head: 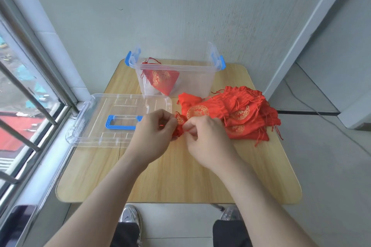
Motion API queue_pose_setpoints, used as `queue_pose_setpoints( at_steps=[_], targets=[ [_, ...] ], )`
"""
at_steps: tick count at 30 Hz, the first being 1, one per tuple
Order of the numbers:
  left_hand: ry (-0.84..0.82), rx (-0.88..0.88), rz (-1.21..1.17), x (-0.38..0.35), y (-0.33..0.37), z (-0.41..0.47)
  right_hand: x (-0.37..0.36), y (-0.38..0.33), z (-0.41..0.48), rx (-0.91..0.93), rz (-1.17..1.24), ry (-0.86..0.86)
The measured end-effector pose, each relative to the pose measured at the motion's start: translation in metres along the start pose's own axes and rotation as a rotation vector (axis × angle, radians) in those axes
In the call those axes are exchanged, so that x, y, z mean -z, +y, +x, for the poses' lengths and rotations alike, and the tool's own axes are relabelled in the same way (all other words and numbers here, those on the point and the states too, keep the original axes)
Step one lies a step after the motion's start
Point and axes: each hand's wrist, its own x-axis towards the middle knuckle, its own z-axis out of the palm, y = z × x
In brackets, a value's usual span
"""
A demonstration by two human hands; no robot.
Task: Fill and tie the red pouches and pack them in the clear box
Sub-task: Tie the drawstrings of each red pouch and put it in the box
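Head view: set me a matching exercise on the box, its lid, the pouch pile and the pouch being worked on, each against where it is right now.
Things
1. clear box
2. lid
3. pile of red pouches
4. small pouch

Places
A. pinched between the left hand and the right hand
B. lying flat at the left side of the table
C. standing open at the table's far edge
D. heaped on the table, right of the hands

Pairs: 1-C, 2-B, 3-D, 4-A
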Motion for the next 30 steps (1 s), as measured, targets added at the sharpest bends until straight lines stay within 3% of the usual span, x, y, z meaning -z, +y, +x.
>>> queue_pose_setpoints(
  at_steps=[6, 9, 13, 19, 23, 30],
  targets=[
    [-0.002, -0.003, 0.051, 0.002, -0.007, -0.01, -0.007, -0.004, -0.009, -0.011, -0.379, -0.023],
    [0.004, 0.024, 0.038, 0.003, -0.006, -0.011, -0.012, -0.006, -0.014, -0.05, -0.437, 0.067],
    [0.018, 0.071, -0.03, 0.004, -0.003, -0.013, -0.017, -0.002, -0.017, -0.176, -0.062, 0.068],
    [-0.011, 0.05, 0.007, -0.004, -0.002, -0.018, -0.014, -0.003, -0.015, -0.295, 0.45, 0.313],
    [-0.003, 0.058, -0.019, -0.005, -0.005, -0.016, -0.013, -0.003, -0.013, -0.239, 0.477, 0.37],
    [-0.028, 0.065, 0.009, 0.0, -0.008, -0.02, -0.011, -0.001, -0.015, 0.007, 0.364, 0.257]
  ],
)
